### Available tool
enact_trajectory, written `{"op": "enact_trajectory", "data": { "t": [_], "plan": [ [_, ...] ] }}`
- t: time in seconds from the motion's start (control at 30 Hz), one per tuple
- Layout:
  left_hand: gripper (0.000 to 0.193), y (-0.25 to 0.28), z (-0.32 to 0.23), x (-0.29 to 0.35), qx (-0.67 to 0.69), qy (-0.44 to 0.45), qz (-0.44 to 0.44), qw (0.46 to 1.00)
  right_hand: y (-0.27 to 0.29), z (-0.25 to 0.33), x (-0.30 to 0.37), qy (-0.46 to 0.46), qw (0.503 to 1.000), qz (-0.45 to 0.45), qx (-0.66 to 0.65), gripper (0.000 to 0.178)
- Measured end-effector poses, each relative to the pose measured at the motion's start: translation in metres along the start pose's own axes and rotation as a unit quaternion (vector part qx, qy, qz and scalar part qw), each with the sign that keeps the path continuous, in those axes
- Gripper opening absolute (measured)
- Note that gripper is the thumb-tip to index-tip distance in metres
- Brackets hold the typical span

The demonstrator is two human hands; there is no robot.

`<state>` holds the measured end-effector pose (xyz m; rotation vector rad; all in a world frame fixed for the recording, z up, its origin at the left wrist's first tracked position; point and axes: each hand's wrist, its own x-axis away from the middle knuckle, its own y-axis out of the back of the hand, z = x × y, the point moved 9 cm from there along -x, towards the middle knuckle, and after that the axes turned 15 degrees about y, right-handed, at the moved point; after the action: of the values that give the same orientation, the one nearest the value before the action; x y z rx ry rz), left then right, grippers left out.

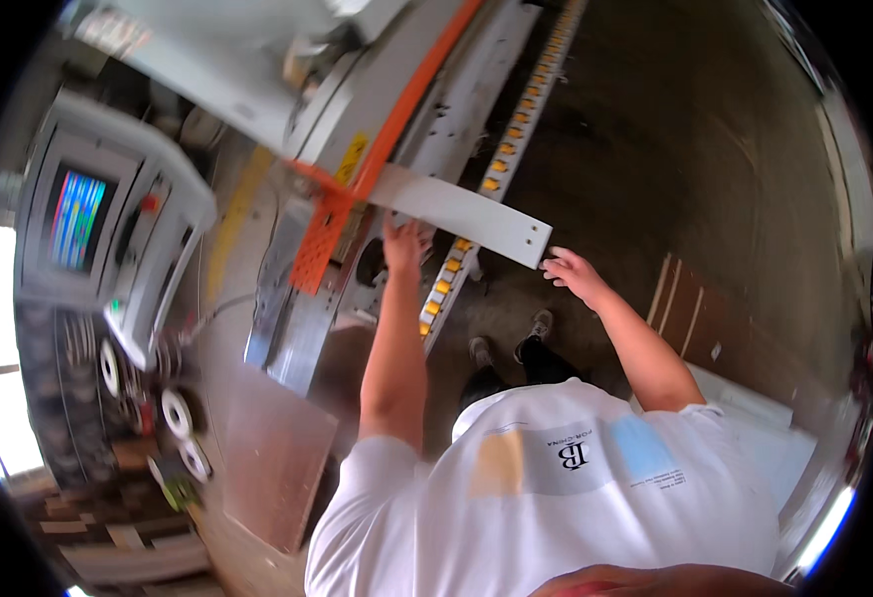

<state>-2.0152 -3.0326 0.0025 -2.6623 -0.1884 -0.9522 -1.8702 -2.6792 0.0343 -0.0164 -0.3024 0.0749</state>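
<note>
A long white board (456,209) with small dark holes near its right end lies across the machine's feed edge and the roller rail. Its left end runs under the orange-edged machine housing (357,109). My left hand (406,245) is at the board's near long edge, close to the housing, with its fingers stretched out and apart. At the board's right end is my right hand (574,275), fingers loosely extended at the corner. Whether those fingertips press on the end face I cannot tell. Neither hand is wrapped round the board.
A rail with yellow rollers (443,287) runs along the machine. An orange perforated plate (322,244) sticks out left of my left hand. Further left stands a control panel with a screen (80,219). Brown panels (690,308) and white panels (755,423) lie at right.
</note>
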Motion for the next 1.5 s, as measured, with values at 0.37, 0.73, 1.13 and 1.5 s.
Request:
{"op": "enact_trajectory", "data": {
  "t": [0.37, 0.73, 1.13, 1.5],
  "plan": [
    [0.023, -0.115, 0.137, 0.130, -0.193, 0.143, 0.255, 0.937, 0.105, -0.228, 0.393, -0.250, 0.914, -0.263, 0.180, 0.041],
    [0.028, -0.125, 0.296, 0.218, -0.498, 0.250, 0.397, 0.729, -0.113, -0.401, 0.657, -0.338, 0.741, -0.536, -0.220, 0.052],
    [0.031, -0.110, 0.341, 0.239, -0.670, 0.148, 0.362, 0.631, 0.093, -0.409, 0.712, -0.227, 0.675, -0.699, -0.059, 0.047],
    [0.041, -0.179, 0.443, 0.397, -0.807, 0.014, 0.453, 0.377, 0.194, -0.439, 0.736, -0.133, 0.562, -0.749, -0.325, 0.056]
  ]
}}
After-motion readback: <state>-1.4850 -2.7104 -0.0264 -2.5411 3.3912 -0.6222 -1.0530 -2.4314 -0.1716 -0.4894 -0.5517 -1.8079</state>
